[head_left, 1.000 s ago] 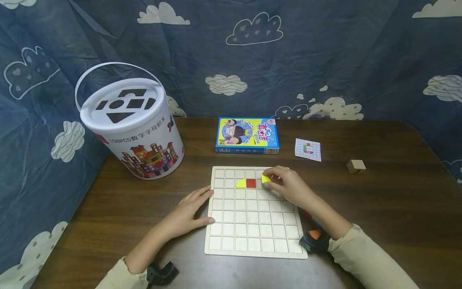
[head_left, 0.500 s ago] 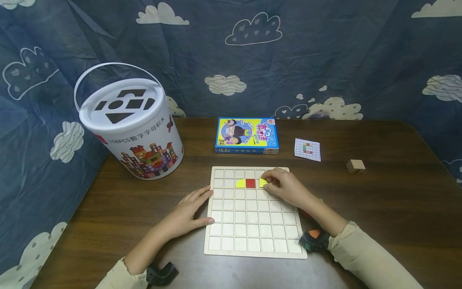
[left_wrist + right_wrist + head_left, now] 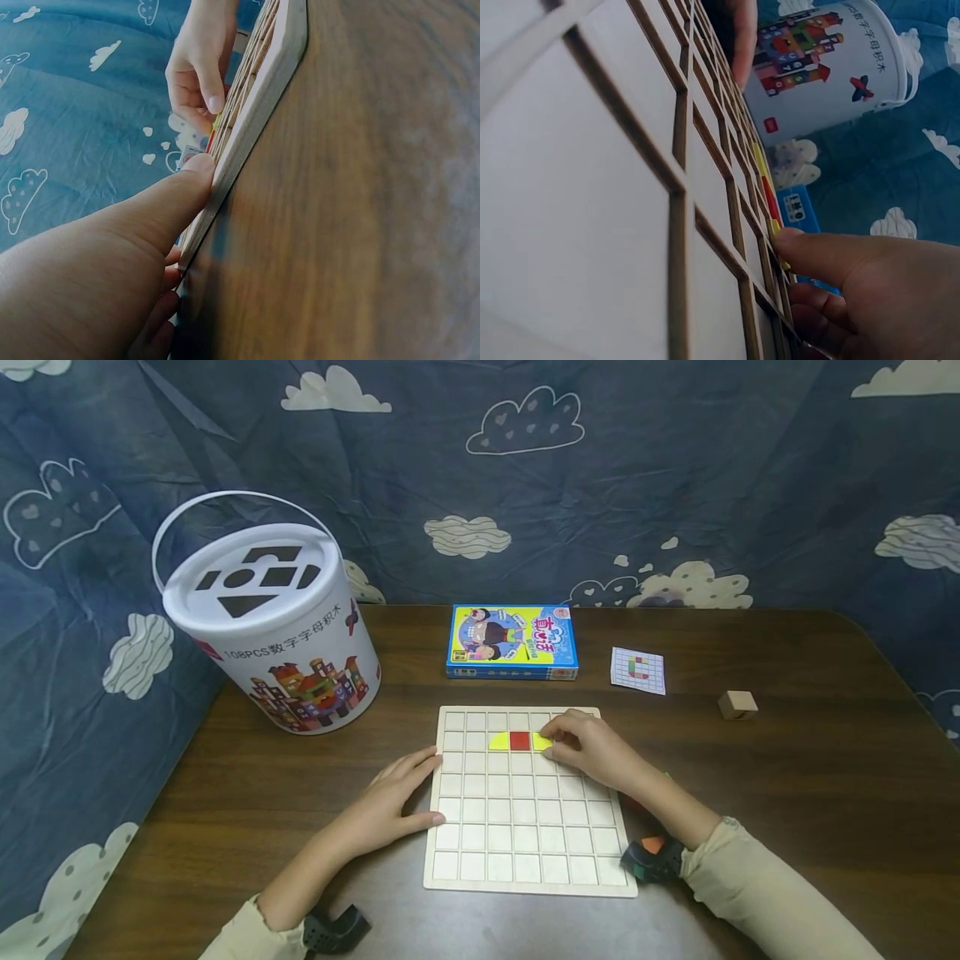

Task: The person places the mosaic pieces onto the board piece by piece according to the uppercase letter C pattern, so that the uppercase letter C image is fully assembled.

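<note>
A pale wooden grid board (image 3: 525, 868) lies on the table in the head view. In its second row, a yellow tile with a rounded corner (image 3: 499, 742) sits left of a red square tile (image 3: 519, 741). Just right of the red one, my right hand (image 3: 596, 750) pinches a second yellow tile (image 3: 537, 742) between thumb and forefinger, low at its cell; the fingers partly cover it. My left hand (image 3: 392, 795) rests along the board's left edge with fingers spread. In the left wrist view its thumb (image 3: 196, 169) lies on the board's rim.
A white block bucket (image 3: 300, 635) stands back left. Behind the board lie a blue and yellow box (image 3: 512, 642) and a small pattern card (image 3: 638, 670). A wooden cube (image 3: 738, 705) sits at right. Coloured pieces, one orange (image 3: 653, 845), show partly hidden by the right forearm.
The right hand has moved slightly left with the yellow tile, which now lies flatter, right beside the red square. The left hand has stayed in place.
</note>
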Motion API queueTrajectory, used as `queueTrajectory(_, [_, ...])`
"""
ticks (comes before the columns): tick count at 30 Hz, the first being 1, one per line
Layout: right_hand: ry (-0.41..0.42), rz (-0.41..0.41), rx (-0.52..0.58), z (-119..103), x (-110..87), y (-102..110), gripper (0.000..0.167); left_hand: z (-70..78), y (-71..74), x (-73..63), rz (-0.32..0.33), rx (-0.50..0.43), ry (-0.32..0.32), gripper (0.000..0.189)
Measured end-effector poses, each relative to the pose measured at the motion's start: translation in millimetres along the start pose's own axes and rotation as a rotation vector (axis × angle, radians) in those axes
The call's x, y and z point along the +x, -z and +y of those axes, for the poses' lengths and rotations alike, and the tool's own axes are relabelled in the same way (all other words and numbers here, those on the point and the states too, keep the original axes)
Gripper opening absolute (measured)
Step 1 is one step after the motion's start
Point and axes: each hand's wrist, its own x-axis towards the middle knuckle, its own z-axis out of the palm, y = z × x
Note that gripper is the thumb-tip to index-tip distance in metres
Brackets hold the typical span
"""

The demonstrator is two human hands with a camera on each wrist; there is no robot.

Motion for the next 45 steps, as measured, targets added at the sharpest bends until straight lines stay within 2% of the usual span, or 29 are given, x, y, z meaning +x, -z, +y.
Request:
queueTrajectory(6, [-0.061, -0.064, 0.054, -5.0, -6.1, 15.5, 0.039, -0.3, -0.4, 0.6, -0.002, 0.0, 0.005, 0.077])
queueTrajectory(9, [-0.049, -0.039, 0.068, -7.8, -11.9, 27.4, 0.042, -0.2, -0.1, 0.8, -0.004, 0.001, 0.008, 0.077])
queueTrajectory(15, [-0.035, 0.034, 0.026, -7.2, -31.3, 52.1, 0.045, -0.8, 0.3, 0.8, 0.001, -0.001, 0.002, 0.077])
queueTrajectory(21, [-0.057, 0.056, -0.007, 8.0, -58.6, 67.4, 0.05, -0.7, 0.0, 1.2, 0.0, 0.002, 0.006, 0.077])
queueTrajectory(28, [-0.057, 0.053, -0.03, 33.5, -91.8, 68.0, 0.051, -0.2, 0.0, 1.7, 0.006, 0.004, 0.0, 0.077])
queueTrajectory(33, [-0.075, 0.023, -0.066, 44.0, -107.9, 64.7, 0.052, -0.1, 0.4, 1.4, 0.006, 0.0, -0.001, 0.077])
queueTrajectory(39, [-0.061, 0.003, -0.1, 48.9, -111.9, 62.2, 0.045, -0.1, 0.3, 1.5, 0.006, 0.003, -0.005, 0.077])
queueTrajectory(45, [-0.034, 0.035, -0.149, 47.2, -109.7, 57.9, 0.029, -0.7, -0.2, 0.9, 0.008, 0.003, -0.007, 0.077])
